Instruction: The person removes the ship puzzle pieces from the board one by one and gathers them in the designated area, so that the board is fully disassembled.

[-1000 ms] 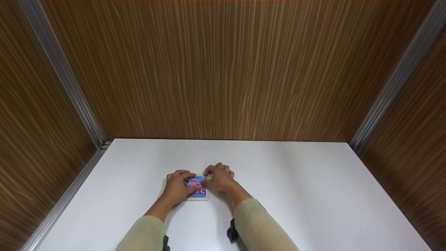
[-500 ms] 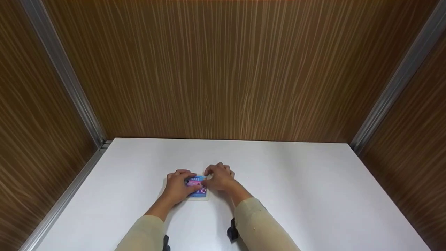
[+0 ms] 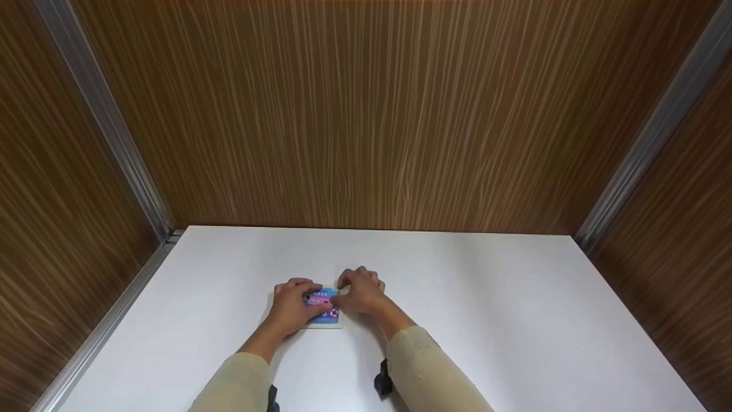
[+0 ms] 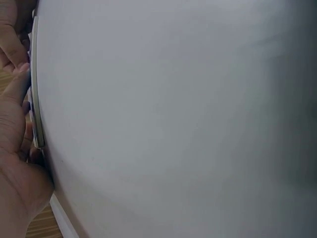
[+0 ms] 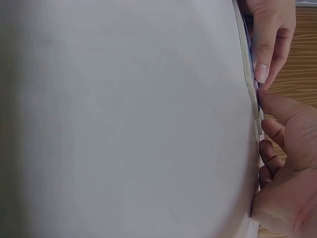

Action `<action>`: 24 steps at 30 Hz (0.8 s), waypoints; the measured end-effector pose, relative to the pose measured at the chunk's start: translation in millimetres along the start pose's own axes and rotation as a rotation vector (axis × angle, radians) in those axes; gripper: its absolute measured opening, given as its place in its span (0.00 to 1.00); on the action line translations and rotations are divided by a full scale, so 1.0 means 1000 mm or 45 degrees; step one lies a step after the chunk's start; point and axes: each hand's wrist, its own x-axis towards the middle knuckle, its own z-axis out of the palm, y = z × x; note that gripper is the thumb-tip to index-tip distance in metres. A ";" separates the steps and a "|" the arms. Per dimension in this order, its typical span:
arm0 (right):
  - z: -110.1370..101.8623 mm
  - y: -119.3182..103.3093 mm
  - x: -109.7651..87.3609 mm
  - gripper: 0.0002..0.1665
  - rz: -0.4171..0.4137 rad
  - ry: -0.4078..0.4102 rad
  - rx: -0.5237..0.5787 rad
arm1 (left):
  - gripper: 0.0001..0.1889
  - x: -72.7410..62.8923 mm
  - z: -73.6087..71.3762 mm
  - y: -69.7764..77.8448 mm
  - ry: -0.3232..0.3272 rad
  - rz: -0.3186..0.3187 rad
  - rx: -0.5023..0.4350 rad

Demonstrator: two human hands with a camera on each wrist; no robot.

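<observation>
A small, flat picture board (image 3: 323, 320) with a pale border and a blue, pink and purple picture lies on the white table. My left hand (image 3: 290, 306) grips it from the left, thumb across the picture and fingers round the far left side, covering that part. At the right edge, my right hand (image 3: 359, 292) has its thumb on the picture and its index finger bent at the far right corner. The left wrist view shows the board (image 4: 37, 99) edge-on, low against the table. From the right wrist, both thumbs meet near the board's edge (image 5: 251, 84).
The white table (image 3: 486, 315) stretches out on both sides of the hands. Wood-grain panels (image 3: 366, 114) rise behind it and at both sides, with metal corner posts (image 3: 114, 114). Dark wrist devices (image 3: 383, 380) hang under the beige sleeves (image 3: 432, 372).
The right index finger has shifted very slightly to the right at the board's far corner. Both hands and the board otherwise stay in place.
</observation>
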 end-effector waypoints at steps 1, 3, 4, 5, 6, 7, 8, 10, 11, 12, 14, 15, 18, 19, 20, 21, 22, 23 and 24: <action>0.001 0.000 0.000 0.17 -0.006 0.008 -0.004 | 0.27 0.000 0.000 0.000 0.000 -0.003 -0.002; 0.002 -0.001 -0.001 0.16 -0.018 0.029 -0.011 | 0.27 0.000 0.000 0.000 -0.003 -0.013 -0.008; 0.003 -0.001 -0.001 0.16 -0.022 0.038 -0.024 | 0.27 0.000 0.000 0.001 -0.005 -0.015 -0.010; 0.003 -0.002 -0.002 0.15 -0.030 0.049 -0.036 | 0.27 0.000 0.000 0.001 -0.008 -0.018 -0.012; 0.003 -0.004 -0.003 0.15 -0.037 0.058 -0.046 | 0.27 0.000 0.000 0.001 -0.014 -0.027 -0.014; 0.002 -0.005 -0.003 0.15 -0.046 0.068 -0.061 | 0.27 0.000 0.000 0.001 -0.018 -0.038 -0.019; 0.001 -0.007 -0.004 0.14 -0.056 0.078 -0.078 | 0.27 0.000 0.000 0.002 -0.017 -0.042 -0.020; -0.001 -0.011 -0.005 0.13 -0.070 0.089 -0.114 | 0.26 0.000 0.000 0.003 -0.016 -0.045 -0.019; -0.002 -0.012 -0.005 0.13 -0.073 0.091 -0.130 | 0.26 -0.001 0.000 0.004 -0.018 -0.054 -0.018; -0.003 -0.012 -0.005 0.13 -0.073 0.092 -0.145 | 0.26 -0.001 0.000 0.005 -0.022 -0.061 -0.019; -0.005 -0.013 -0.005 0.12 -0.063 0.089 -0.157 | 0.27 -0.001 0.000 0.007 -0.028 -0.070 -0.019; -0.006 -0.013 -0.005 0.12 -0.058 0.085 -0.158 | 0.27 -0.001 0.000 0.007 -0.032 -0.071 -0.016; -0.009 -0.013 -0.003 0.12 -0.050 0.063 -0.155 | 0.28 -0.002 0.000 0.009 -0.039 -0.086 -0.014; -0.009 -0.013 -0.003 0.13 -0.047 0.052 -0.153 | 0.28 -0.002 0.000 0.009 -0.037 -0.084 -0.011; -0.010 -0.013 -0.003 0.13 -0.044 0.038 -0.154 | 0.28 -0.002 0.000 0.009 -0.035 -0.082 -0.010; -0.011 -0.014 -0.002 0.14 -0.041 0.024 -0.155 | 0.28 -0.003 0.000 0.009 -0.036 -0.083 -0.009; -0.011 -0.014 -0.002 0.14 -0.039 0.012 -0.159 | 0.28 -0.003 0.000 0.010 -0.037 -0.084 -0.009; -0.012 -0.014 -0.001 0.14 -0.035 -0.001 -0.162 | 0.28 -0.003 0.000 0.010 -0.034 -0.079 -0.010; -0.013 -0.015 -0.001 0.14 -0.028 -0.016 -0.167 | 0.28 -0.003 0.001 0.010 -0.034 -0.076 -0.011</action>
